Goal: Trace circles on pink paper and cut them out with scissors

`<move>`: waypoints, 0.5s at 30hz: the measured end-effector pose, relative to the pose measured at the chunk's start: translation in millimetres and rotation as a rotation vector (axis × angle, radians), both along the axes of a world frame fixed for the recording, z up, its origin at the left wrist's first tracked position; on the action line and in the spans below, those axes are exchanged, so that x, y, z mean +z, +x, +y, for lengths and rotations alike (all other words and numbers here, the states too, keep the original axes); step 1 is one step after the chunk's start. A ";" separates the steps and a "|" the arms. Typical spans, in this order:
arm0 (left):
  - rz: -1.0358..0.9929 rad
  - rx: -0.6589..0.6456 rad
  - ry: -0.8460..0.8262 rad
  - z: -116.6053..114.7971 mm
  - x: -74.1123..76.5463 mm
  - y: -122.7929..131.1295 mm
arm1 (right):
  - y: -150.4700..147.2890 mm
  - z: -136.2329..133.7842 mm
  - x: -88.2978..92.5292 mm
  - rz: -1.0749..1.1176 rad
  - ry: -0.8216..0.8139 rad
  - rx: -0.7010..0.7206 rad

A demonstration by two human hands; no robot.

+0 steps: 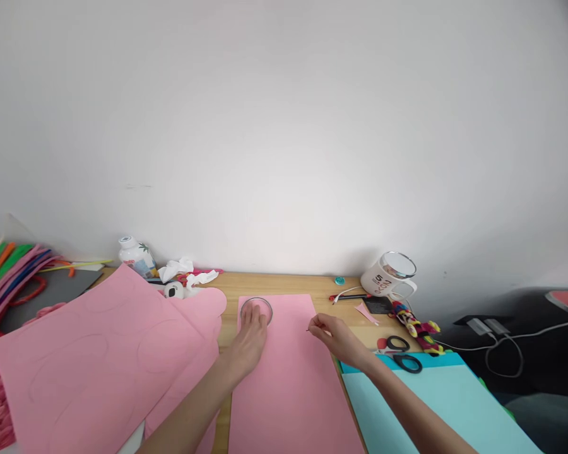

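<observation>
My left hand [250, 340] rests flat, fingers stretched out, on a pink foam sheet [288, 384], its fingertips on a clear round glass [256, 308] that stands at the sheet's far left corner. My right hand [334, 334] hovers over the sheet's right edge. Its fingers are pinched on a thin dark pencil-like stick [309, 329] whose tip points left over the sheet.
A larger pink sheet [94, 353] with faint drawn circles lies at the left, coloured pipe cleaners [9, 271] beyond it. Turquoise sheets [421, 403], scissors [400, 353], a white mug [388, 279], a small bottle [135, 255] and crumpled tissue [184, 272] crowd the wooden table [284, 284].
</observation>
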State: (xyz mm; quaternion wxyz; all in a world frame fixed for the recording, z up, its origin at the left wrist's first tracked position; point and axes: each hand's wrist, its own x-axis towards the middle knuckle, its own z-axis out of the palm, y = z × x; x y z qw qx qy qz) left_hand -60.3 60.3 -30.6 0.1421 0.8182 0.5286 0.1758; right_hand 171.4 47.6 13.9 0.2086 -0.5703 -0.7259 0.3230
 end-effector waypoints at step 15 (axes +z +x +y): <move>-0.417 0.232 0.197 5.4 28.8 -18.6 | -24.9 -37.4 -23.8 0.504 -0.067 -0.159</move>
